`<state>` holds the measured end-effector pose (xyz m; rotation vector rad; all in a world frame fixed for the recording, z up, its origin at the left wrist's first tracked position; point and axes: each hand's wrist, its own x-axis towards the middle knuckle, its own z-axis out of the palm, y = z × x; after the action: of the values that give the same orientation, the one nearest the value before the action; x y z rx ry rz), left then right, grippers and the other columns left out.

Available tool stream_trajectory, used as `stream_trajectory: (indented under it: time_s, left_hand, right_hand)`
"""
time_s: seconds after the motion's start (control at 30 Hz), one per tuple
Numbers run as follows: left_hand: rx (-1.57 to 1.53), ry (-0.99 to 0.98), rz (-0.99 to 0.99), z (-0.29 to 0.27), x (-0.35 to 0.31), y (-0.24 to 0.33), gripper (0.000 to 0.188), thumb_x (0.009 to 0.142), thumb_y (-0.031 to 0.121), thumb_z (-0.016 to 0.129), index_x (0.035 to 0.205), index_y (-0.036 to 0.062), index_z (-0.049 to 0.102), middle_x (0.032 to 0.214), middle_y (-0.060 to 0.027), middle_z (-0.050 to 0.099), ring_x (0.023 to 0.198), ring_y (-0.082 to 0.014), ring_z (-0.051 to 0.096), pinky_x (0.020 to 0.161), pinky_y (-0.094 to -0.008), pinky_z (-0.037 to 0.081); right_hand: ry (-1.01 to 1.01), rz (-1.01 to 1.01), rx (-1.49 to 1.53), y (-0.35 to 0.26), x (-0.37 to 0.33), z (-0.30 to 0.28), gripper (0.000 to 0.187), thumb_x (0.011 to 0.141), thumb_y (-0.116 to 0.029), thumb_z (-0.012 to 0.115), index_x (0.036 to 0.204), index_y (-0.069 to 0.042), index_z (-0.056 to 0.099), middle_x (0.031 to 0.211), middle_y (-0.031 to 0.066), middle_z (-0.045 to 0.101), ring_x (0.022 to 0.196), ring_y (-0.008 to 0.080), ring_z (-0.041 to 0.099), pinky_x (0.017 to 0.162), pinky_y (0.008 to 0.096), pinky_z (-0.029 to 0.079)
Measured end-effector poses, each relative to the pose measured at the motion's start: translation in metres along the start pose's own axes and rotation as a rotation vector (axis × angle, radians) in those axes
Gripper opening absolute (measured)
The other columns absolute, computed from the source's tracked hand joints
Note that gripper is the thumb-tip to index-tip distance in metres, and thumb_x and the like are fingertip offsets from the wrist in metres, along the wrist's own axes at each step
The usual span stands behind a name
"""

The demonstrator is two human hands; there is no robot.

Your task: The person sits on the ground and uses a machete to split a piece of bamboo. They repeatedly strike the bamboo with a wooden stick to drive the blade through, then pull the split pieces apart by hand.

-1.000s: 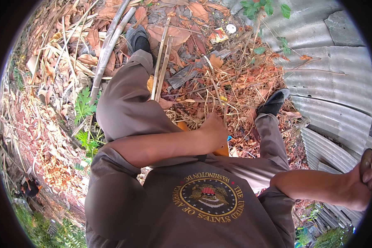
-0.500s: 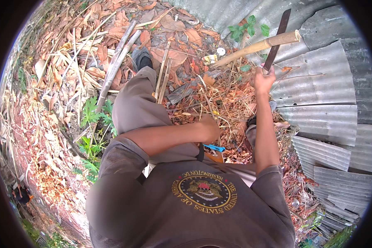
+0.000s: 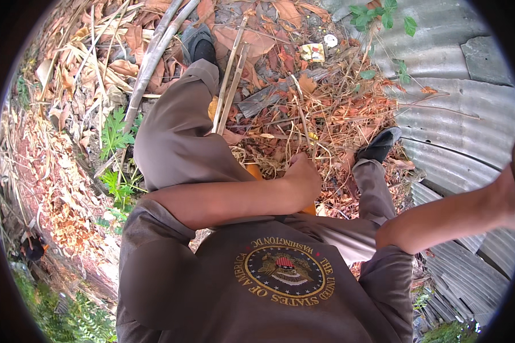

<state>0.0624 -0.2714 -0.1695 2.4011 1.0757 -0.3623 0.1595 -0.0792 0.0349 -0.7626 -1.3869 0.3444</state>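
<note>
My left hand (image 3: 304, 176) is closed in front of my waist, with its forearm bent across my body. What its fingers hold, if anything, is hidden. Orange material (image 3: 254, 170) shows beside the forearm, and more of that colour appears just below the hand; its kind is unclear. My right arm stretches out to the right rim. There my right hand (image 3: 510, 194) is blurred and partly cut off beside a dark upright shape, so its fingers cannot be read. The machete is not clearly visible.
Two long grey sticks (image 3: 149, 63) and two thin split sticks (image 3: 233, 80) lie around my left shoe (image 3: 199, 44). Corrugated metal sheets (image 3: 452, 108) line the right side, near my right shoe (image 3: 379, 144). Dry leaves cover the ground; green plants (image 3: 115, 137) grow at left.
My right hand has swung from the upper right out to the right rim. The machete and the bamboo piece have left clear view. My left hand has shifted slightly right.
</note>
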Motion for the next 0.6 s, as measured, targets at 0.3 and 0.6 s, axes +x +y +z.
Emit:
stream_trajectory:
  time_s: [0.3,0.6]
  left_hand:
    - [-0.041,-0.031,-0.002,-0.022,0.002,-0.007,0.040,0.079,0.019,0.066,0.113,-0.0014,0.062,0.108,-0.0169,0.065,0.112,-0.0304,0.057,0.091,-0.0483,0.041]
    - [-0.191,0.157,-0.084,-0.010,-0.003,-0.036,0.025,0.078,0.014,0.064,0.100,0.0030,0.068,0.098,-0.0129,0.070,0.096,-0.0258,0.065,0.082,-0.0419,0.044]
  right_hand:
    - [-0.175,0.684,-0.092,0.192,-0.120,0.036,0.007,0.082,-0.003,0.062,0.086,-0.002,0.057,0.058,0.0017,0.054,0.044,0.0096,0.049,0.039,0.0269,0.036]
    - [-0.200,0.384,0.276,0.054,0.017,0.046,0.020,0.078,0.007,0.062,0.095,-0.002,0.055,0.063,0.0013,0.054,0.043,0.0098,0.051,0.037,0.0225,0.037]
